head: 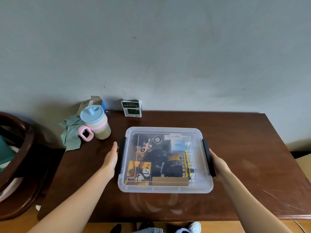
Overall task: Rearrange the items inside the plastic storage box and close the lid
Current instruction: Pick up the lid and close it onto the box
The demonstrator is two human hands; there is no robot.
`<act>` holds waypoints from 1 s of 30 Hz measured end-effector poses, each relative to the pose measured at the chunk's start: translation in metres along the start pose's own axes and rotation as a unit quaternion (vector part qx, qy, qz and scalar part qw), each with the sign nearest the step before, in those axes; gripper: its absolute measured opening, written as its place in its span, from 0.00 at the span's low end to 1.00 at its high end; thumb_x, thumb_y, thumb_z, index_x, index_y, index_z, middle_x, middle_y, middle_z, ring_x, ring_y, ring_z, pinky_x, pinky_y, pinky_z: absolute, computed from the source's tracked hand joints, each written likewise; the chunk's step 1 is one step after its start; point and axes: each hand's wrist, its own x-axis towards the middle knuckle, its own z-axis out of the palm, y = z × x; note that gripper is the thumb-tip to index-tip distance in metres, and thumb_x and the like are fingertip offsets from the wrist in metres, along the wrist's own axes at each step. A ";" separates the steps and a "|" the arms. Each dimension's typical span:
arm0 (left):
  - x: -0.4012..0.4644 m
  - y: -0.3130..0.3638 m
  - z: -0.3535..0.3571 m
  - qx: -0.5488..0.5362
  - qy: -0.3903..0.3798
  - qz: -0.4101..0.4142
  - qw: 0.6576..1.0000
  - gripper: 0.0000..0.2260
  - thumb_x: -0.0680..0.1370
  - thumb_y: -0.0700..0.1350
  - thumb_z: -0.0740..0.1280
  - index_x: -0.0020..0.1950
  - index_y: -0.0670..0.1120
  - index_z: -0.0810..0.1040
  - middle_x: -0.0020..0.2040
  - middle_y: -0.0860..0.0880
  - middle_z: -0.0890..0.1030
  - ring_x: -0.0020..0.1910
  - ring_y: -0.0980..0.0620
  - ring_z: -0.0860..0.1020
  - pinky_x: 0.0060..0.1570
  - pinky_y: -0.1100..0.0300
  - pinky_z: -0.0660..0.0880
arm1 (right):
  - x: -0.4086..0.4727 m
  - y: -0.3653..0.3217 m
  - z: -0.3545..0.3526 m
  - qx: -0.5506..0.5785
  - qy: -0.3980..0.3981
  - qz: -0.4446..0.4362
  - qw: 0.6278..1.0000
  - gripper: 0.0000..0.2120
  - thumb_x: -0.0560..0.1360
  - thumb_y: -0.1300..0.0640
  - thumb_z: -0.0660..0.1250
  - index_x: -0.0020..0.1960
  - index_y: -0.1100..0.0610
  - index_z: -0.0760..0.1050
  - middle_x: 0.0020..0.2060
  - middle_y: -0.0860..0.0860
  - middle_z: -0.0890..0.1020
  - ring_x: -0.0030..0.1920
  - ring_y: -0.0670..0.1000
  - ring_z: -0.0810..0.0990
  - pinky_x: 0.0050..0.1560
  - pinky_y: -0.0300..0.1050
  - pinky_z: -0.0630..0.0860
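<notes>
**Hands at both latches of the closed box**

The left hand, fingers straight and together, rests flat against the box's left black latch. The right hand touches the right latch; its fingers are hidden. The box sits mid-table, lid on. Beyond stands a cup.

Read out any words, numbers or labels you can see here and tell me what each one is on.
"Q88": on the light blue box inside the clear storage box, seen through its lid, printed upside down to this view.
Green and white carton by the wall: has print and a barcode, too small to read.
Yellow utility knife: markings too blurred to read.
</notes>
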 end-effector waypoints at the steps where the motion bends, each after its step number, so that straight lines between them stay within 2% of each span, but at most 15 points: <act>1: 0.000 0.003 0.003 0.003 -0.003 -0.009 1.000 0.25 0.80 0.63 0.54 0.70 0.50 0.71 0.64 0.46 0.76 0.59 0.45 0.76 0.59 0.51 0.72 | 0.001 -0.004 0.005 -0.005 -0.011 0.010 1.000 0.19 0.72 0.42 0.69 0.45 0.58 0.80 0.35 0.52 0.85 0.38 0.54 0.82 0.38 0.48 0.79; 6: 0.004 0.009 0.006 0.020 -0.041 0.000 0.999 0.25 0.79 0.66 0.48 0.71 0.58 0.69 0.65 0.48 0.76 0.59 0.46 0.76 0.63 0.49 0.71 | 0.007 -0.010 0.012 -0.007 -0.056 0.047 0.997 0.26 0.74 0.33 0.60 0.50 0.55 0.79 0.38 0.53 0.84 0.37 0.54 0.83 0.36 0.46 0.79; 10: 0.010 0.008 0.009 0.030 -0.044 0.014 0.998 0.27 0.78 0.67 0.45 0.73 0.60 0.65 0.69 0.49 0.73 0.66 0.46 0.73 0.69 0.45 0.66 | 0.008 -0.009 0.013 -0.035 -0.015 0.036 0.999 0.27 0.74 0.33 0.58 0.52 0.56 0.78 0.43 0.54 0.83 0.42 0.55 0.82 0.36 0.46 0.77; 13: 0.012 0.010 0.016 0.043 -0.026 0.030 0.998 0.27 0.79 0.66 0.44 0.75 0.59 0.61 0.75 0.50 0.65 0.73 0.45 0.64 0.73 0.44 0.58 | 0.009 -0.010 0.019 -0.069 0.014 0.006 0.998 0.26 0.76 0.34 0.57 0.51 0.58 0.75 0.41 0.51 0.81 0.40 0.52 0.79 0.33 0.43 0.73; 16: 0.014 0.011 0.018 0.042 -0.024 0.031 0.998 0.28 0.79 0.66 0.43 0.77 0.58 0.58 0.77 0.50 0.60 0.75 0.45 0.59 0.74 0.44 0.54 | 0.014 -0.009 0.020 -0.099 0.037 -0.012 0.994 0.23 0.77 0.35 0.54 0.53 0.54 0.70 0.39 0.49 0.76 0.39 0.49 0.75 0.41 0.44 0.71; 17: 0.014 0.010 0.017 0.042 -0.022 0.031 0.998 0.28 0.79 0.66 0.43 0.77 0.58 0.58 0.77 0.50 0.60 0.75 0.45 0.59 0.74 0.43 0.54 | 0.015 -0.009 0.020 -0.103 0.039 -0.014 0.994 0.23 0.77 0.35 0.54 0.53 0.55 0.70 0.39 0.49 0.76 0.39 0.49 0.75 0.43 0.44 0.71; 22: 0.010 0.007 0.017 0.037 -0.032 0.030 0.998 0.28 0.79 0.66 0.44 0.76 0.58 0.59 0.75 0.48 0.64 0.73 0.44 0.63 0.73 0.43 0.57 | 0.009 -0.010 0.022 -0.103 0.036 -0.008 0.994 0.23 0.77 0.35 0.55 0.53 0.55 0.72 0.40 0.49 0.78 0.40 0.50 0.77 0.36 0.43 0.71; 26: 0.007 0.009 0.013 0.027 -0.052 0.016 0.998 0.28 0.79 0.66 0.45 0.73 0.55 0.66 0.71 0.47 0.71 0.69 0.44 0.70 0.71 0.43 0.62 | 0.006 -0.011 0.021 -0.080 0.029 -0.011 0.996 0.22 0.75 0.37 0.60 0.51 0.55 0.77 0.44 0.52 0.81 0.43 0.53 0.79 0.45 0.46 0.75; 28: 0.005 0.007 0.010 0.009 -0.061 -0.004 0.998 0.28 0.79 0.66 0.48 0.71 0.52 0.70 0.66 0.45 0.76 0.64 0.44 0.74 0.67 0.44 0.67 | 0.003 -0.008 0.021 -0.058 0.029 -0.014 0.998 0.17 0.75 0.41 0.64 0.46 0.55 0.78 0.41 0.53 0.81 0.41 0.54 0.79 0.44 0.47 0.77; 30: 0.001 0.007 0.005 -0.020 -0.073 -0.012 0.997 0.26 0.80 0.64 0.51 0.67 0.49 0.74 0.60 0.44 0.80 0.57 0.44 0.78 0.61 0.47 0.73 | -0.004 -0.005 0.018 -0.030 0.028 -0.022 0.999 0.12 0.76 0.48 0.65 0.42 0.57 0.78 0.36 0.53 0.81 0.37 0.54 0.78 0.38 0.46 0.77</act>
